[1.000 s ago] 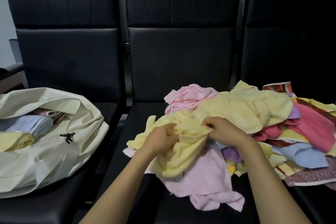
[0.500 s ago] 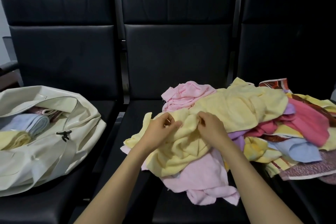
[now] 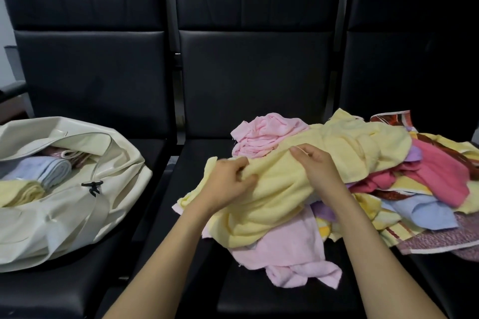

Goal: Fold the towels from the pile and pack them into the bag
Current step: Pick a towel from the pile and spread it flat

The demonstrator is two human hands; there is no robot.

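Yellow towel (image 3: pixel 285 189): clutched in left hand (image 3: pixel 228 184), pinched by right hand (image 3: pixel 321 168); spread wider than before, probably ready to fold.

Both hands were on the yellow towel (image 3: pixel 280 189) atop the pile (image 3: pixel 414 189) on the black seats (image 3: pixel 259 72): the left hand (image 3: pixel 228 184) bunched its edge, the right hand (image 3: pixel 318 166) pinched it higher. The cream bag (image 3: pixel 77 210) lay open on the left seat, folded towels (image 3: pixel 49 171) inside.

Two bare hands close together, both gripping.
Left hand (image 3: pixel 228 185) bunches the yellow towel (image 3: pixel 280 198) in curled fingers and thumb; right hand (image 3: pixel 320 167), slightly farther, pinches it at the fingertips. Bare forearms reach in from the near edge.
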